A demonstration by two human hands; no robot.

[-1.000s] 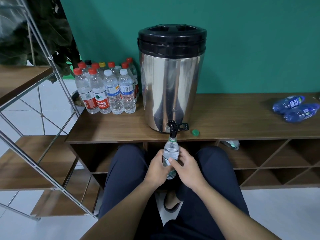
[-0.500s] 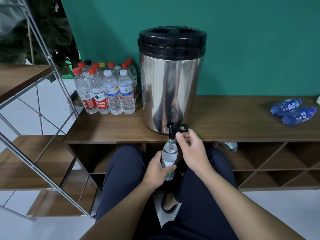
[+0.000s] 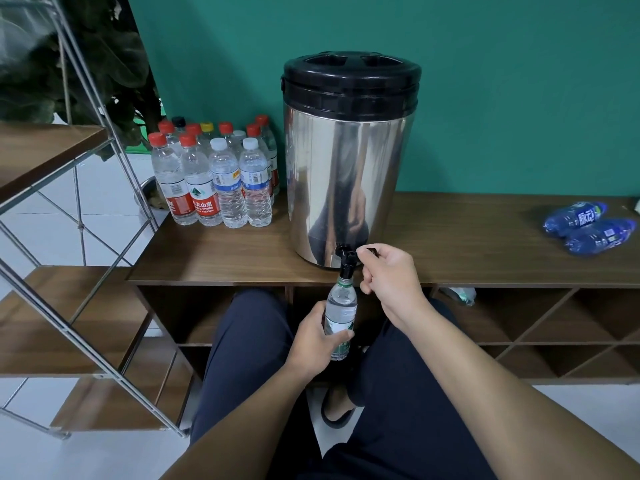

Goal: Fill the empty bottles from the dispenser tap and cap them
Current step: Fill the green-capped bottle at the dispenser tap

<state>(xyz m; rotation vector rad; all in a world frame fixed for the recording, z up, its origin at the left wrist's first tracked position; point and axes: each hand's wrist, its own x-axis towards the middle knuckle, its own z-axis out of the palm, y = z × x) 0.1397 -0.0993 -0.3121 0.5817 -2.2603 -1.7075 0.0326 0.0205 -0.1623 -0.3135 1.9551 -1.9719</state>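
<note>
Filling in progress: bottle is gripped upright by left hand, neck directly under tap; tap lever is pinched by right hand, just above-right of bottle.

A clear plastic bottle with a green-and-white label stands upright just under the black tap, its open mouth right at the spout. It sits below the near edge of the wooden shelf top, in front of the dispenser. The dispenser is a tall shiny steel drum with a black lid, standing upright on the shelf top, its tap low on the near side. To its left, a cluster of capped bottles stands upright with red, white, yellow and black caps. Far right, two blue bottles lie on their sides, touching.
</note>
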